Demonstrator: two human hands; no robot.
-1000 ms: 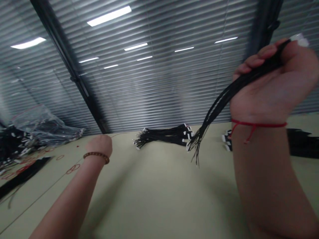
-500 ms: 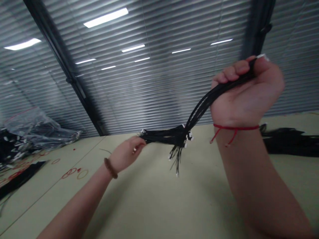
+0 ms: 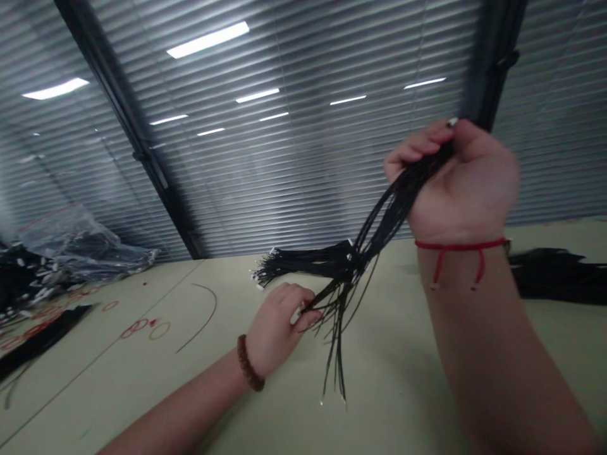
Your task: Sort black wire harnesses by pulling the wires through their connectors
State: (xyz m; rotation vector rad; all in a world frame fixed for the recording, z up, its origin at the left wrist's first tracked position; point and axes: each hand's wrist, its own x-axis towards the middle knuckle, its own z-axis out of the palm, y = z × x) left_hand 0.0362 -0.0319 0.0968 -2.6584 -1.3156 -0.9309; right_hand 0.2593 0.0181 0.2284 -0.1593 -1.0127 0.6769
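Observation:
A bundle of thin black cables point(image 3: 391, 208) with small white connectors hangs from my right hand point(image 3: 462, 177), raised at the right with its fingers closed on the upper end. Its lower ends fan out over the table, several hanging straight down. My left hand point(image 3: 279, 322) pinches some of these lower strands between thumb and fingers. Just behind, another bundle of black cables point(image 3: 303, 260) lies on the table near its back edge, white connectors at both ends. The hanging strands overlap its right end.
A clear plastic bag point(image 3: 104, 243) and a heap of black cables with white connectors point(image 3: 28, 278) lie far left. Red and yellow rubber bands point(image 3: 137, 327), a loose wire point(image 3: 213, 309) and a black bundle point(image 3: 47, 338) lie nearby. More black cables point(image 3: 559, 275) lie right, before a blind-covered window point(image 3: 303, 158).
My left hand has left the bundle at the back and come right and nearer, onto the hanging strands. My right hand has shifted slightly left and down; more loose strands hang below it.

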